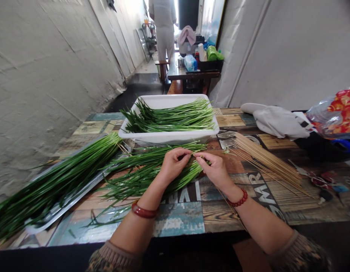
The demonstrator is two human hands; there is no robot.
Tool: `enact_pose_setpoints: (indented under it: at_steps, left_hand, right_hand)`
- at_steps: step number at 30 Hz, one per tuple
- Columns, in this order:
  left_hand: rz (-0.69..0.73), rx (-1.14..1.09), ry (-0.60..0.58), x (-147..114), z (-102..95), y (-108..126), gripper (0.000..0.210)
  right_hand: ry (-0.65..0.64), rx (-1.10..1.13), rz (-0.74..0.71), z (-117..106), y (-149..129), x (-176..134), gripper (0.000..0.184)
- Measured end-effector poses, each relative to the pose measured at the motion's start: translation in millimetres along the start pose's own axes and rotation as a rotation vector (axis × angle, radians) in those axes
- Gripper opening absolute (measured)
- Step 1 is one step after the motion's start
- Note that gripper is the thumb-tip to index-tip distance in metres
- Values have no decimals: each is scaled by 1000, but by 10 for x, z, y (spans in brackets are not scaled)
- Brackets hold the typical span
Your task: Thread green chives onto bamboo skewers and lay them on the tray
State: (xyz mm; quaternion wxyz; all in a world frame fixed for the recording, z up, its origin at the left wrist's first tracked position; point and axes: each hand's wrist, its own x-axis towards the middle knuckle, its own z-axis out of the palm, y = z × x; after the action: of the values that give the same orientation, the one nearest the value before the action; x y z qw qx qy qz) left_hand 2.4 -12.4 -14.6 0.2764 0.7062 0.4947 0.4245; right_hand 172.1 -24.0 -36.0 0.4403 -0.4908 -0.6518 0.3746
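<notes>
Over a loose pile of garlic chives (141,170) on the table, my left hand (176,162) and my right hand (214,168) meet with their fingertips nearly touching. Both are closed in a pinch on the pale stem end of a garlic chive (192,154). Thin wooden sticks (230,206) pass below my right wrist; whether my right hand also grips one is hidden. Behind my hands, a white plastic tub (169,136) holds more chives, stems toward the right. A thick bunch of chives (70,177) lies across a metal tray (50,223) at the left.
A stack of bamboo skewers (267,160) lies to the right. Beyond it are scissors (319,180), a grey-white cloth (277,121) and a red-printed plastic bag (339,113). Farther back, a person (164,30) stands near a cluttered second table (177,71). Walls flank both sides.
</notes>
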Motion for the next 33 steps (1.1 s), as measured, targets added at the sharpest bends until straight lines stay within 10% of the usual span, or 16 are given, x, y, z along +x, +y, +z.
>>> enact_pose_setpoints:
  at_steps: [33]
  left_hand:
    - [-15,-35,-83,-3,-30,46,15]
  right_hand:
    - [61,78,-71,32,65,19,28]
